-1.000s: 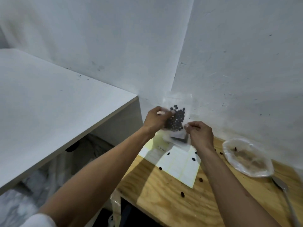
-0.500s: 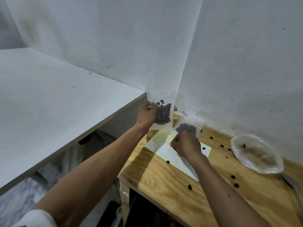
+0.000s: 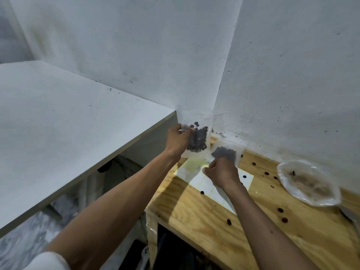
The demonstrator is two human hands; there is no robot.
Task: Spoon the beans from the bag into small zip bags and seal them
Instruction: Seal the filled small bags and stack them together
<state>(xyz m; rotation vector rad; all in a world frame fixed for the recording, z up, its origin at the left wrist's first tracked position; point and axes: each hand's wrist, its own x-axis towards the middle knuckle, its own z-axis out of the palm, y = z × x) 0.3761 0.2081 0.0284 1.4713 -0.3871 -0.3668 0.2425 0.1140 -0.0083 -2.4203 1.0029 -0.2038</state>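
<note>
1. The tabletop (image 3: 263,221) is pale wood and carries everything below and to the right of both hands; a white label sheet (image 3: 196,172) lies on it directly under the right hand.
2. The big clear bag (image 3: 309,184), the supply, lies open well to the right of the right hand. It looks nearly empty, with a brownish residue and perhaps one bean. The tip of a spoon (image 3: 350,214) shows just beyond it at the frame edge.
3. The left hand (image 3: 178,140) pinches the left edge of a small zip bag (image 3: 196,139), holding it upright in the air near the wall corner. Dark beans fill its lower half; whether its top is sealed cannot be told.
4. The right hand (image 3: 222,172) is curled narrow on the lower edge of a second zip bag (image 3: 226,152), which lies on the tabletop just beyond its knuckles and holds a dense clump of beans. Its seal is also unclear.
5. Loose beans (image 3: 280,210) lie scattered to the right of and nearer than the right hand.
6. Risks, as a judgement: if either strip is not pressed shut, tilting or lifting the bag could spill beans. The one-sided pinch on the raised bag could let it sag or slip. The right forearm could sweep the strays off the tabletop edge.
</note>
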